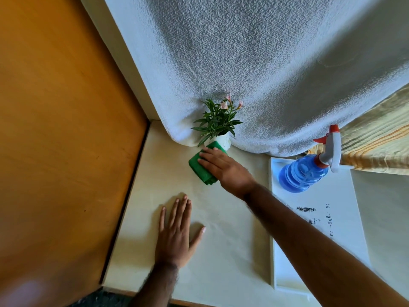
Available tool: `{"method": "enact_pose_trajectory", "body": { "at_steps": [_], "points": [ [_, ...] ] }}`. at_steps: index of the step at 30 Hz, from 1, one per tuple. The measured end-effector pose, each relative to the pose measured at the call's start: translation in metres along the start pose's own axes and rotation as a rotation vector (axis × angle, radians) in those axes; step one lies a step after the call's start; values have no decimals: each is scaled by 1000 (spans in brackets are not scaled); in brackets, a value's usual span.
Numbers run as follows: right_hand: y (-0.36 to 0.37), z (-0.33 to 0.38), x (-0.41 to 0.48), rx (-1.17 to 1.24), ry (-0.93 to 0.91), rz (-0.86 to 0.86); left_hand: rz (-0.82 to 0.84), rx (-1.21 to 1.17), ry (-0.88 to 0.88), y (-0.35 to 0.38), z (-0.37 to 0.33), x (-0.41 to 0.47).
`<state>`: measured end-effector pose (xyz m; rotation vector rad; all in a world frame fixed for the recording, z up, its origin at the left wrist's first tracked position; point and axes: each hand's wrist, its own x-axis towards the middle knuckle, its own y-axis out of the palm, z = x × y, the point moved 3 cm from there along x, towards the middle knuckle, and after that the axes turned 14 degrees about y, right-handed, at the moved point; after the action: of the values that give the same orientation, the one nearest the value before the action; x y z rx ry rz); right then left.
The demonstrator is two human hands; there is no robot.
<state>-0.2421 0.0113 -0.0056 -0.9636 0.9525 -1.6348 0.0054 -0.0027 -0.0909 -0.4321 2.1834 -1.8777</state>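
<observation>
The right grip (223, 167) is lying spread and flat, fingers nearly straight, pressing down on a folded green cloth (199, 168) just above the frame's centre; nothing is being pinched or curled round. The cloth is resting on the pale counter (228, 247), its upper corner reaching the white pot of a small flowering plant (218, 121). The left grip (177, 231) is lying wide open too, palm down on bare counter in the lower centre, well apart from the cloth.

To the left, the counter is ending at a wooden panel (55, 129). Above, a white textured fabric (265, 63) is hanging down behind the plant. To the right, a white tray (345, 196) is carrying a blue spray bottle (303, 173) near its upper edge. Open counter is showing between the two grips and between the left grip and the tray.
</observation>
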Motion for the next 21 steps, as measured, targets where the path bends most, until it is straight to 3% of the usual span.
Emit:
{"method": "enact_pose_trajectory", "body": {
  "at_steps": [3, 14, 21],
  "points": [
    [-2, -13, -2, 12, 26, -27, 8, -11, -3, 1, 0, 0],
    [15, -26, -16, 177, 262, 132, 15, -4, -4, 4, 1, -1],
    [5, 0, -7, 104, 54, 93, 4, -3, 4, 4, 0, 0]
  ]
}}
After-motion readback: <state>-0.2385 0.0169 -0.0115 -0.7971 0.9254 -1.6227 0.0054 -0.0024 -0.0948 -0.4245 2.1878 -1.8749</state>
